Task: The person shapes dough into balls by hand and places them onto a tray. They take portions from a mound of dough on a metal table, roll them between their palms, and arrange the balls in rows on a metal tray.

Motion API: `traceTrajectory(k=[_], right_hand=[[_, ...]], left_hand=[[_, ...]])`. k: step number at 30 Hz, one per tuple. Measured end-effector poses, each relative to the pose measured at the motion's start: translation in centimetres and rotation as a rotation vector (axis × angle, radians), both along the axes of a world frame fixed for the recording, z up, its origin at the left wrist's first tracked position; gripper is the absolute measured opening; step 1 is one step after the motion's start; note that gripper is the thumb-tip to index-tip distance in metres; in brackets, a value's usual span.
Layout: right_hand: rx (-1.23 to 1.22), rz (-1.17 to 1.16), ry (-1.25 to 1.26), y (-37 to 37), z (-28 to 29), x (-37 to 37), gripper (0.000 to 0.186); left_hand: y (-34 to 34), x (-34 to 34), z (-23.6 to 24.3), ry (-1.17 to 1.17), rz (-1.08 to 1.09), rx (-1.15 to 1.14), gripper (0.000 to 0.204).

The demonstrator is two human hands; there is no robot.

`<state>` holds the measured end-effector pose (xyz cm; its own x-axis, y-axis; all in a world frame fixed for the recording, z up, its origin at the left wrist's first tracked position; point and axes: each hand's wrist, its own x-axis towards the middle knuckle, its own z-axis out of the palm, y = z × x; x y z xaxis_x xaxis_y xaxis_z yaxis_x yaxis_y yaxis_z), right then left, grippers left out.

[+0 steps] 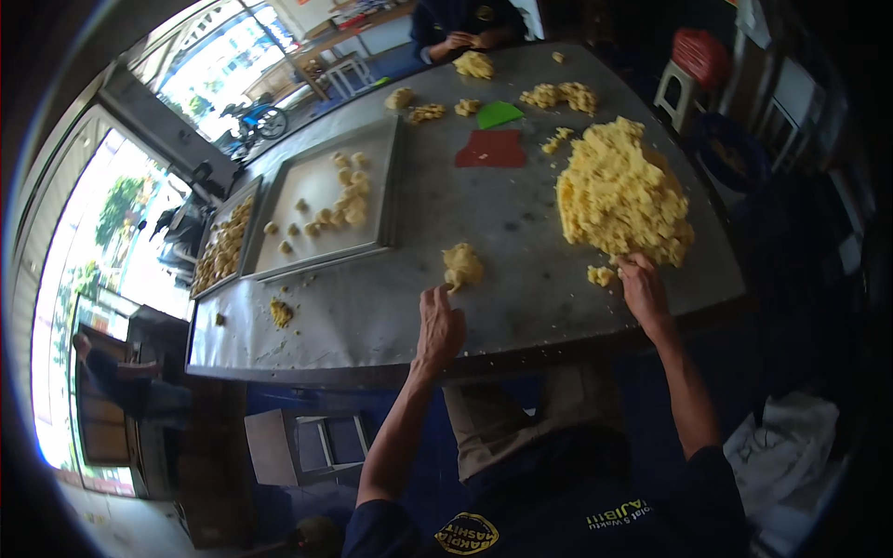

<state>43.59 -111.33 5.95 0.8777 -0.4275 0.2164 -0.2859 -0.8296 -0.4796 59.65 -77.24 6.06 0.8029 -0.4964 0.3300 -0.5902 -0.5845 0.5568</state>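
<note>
My left hand (pixel 439 327) has its fingers curled together at the near edge of a small pale dough lump (pixel 462 264), pinching its lower tip. Off to the right, a big mound of crumbly yellow paste (pixel 623 191) is heaped on the metal table (pixel 521 321). At that mound's near edge the fingers of my right hand (pixel 642 286) close on a bit of the paste; the fingertips are partly hidden. A small loose piece of yellow paste (pixel 600 276) lies just left of this hand.
Left of the dough, a metal tray (pixel 321 244) carries small dough balls; a fuller tray (pixel 223 244) sits beyond it. Red (pixel 489 149) and green (pixel 499 114) flat scrapers lie farther back. Across the table, another person's hands (pixel 459 41) work near more paste (pixel 474 64).
</note>
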Motion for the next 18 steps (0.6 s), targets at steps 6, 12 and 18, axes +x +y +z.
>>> traceTrajectory(k=[6,12,18], right_hand=[[-0.177,0.016,-0.087,3.1,-1.9,-4.6,0.038],[0.215,-0.172,-0.165,-0.4,0.4,-3.5,0.029],[0.167,-0.139,-0.005,-0.4,0.9,-1.4,0.036]], left_hand=[[-4.3,-4.0,0.8,-0.146,-0.221,0.093,0.016],[-9.8,-0.8,1.6,-0.379,-0.141,0.129,0.019],[-10.6,2.5,-2.2,-0.371,-0.257,0.21,0.025]])
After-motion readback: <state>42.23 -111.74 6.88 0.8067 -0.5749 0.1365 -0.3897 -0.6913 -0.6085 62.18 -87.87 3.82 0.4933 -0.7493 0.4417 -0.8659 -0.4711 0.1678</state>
